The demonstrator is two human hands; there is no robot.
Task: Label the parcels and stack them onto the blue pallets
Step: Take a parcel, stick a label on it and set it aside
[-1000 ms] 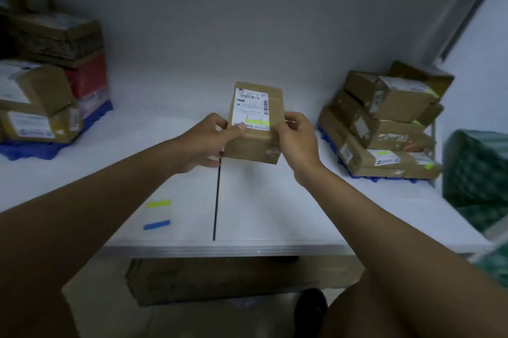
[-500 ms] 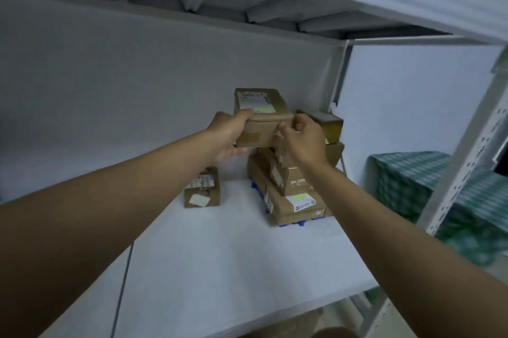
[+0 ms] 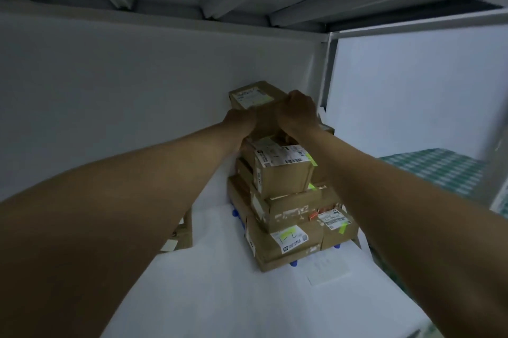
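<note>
- The person is holding one labelled parcel (image 3: 254, 99) at the top of the stack (image 3: 288, 200), which is standing on the blue pallet (image 3: 293, 263) on the white shelf (image 3: 220, 296), close to the back wall.
- The left hand (image 3: 239, 124) is gripping the parcel's left near edge with curled fingers, and the right hand (image 3: 298, 112) is gripping its right side from above. Whether the parcel is already resting on the box under it, one cannot tell, because the hands are hiding the contact.
- Risk: the stack is getting tall and narrow. The upper box with the barcode label (image 3: 283, 165) is sitting turned against the wider box (image 3: 291, 208) below, so a push while the hands are releasing may be enough to make it slide or tip, probably toward the front.
- Risk: if the parcel is hanging over the edge of its support, it may be falling behind the stack or toward the wall when the fingers open.
- Risk: the forearms are passing very near the stack, and in pulling back they may be catching a corner.
- Count: one parcel in the hands; about five more boxes visible in the stack, some partly hidden; one small box (image 3: 182, 230) standing apart at the left, half behind the left arm; one pallet, only its blue feet showing; one loose paper (image 3: 328, 269) lying on the shelf in front.
</note>
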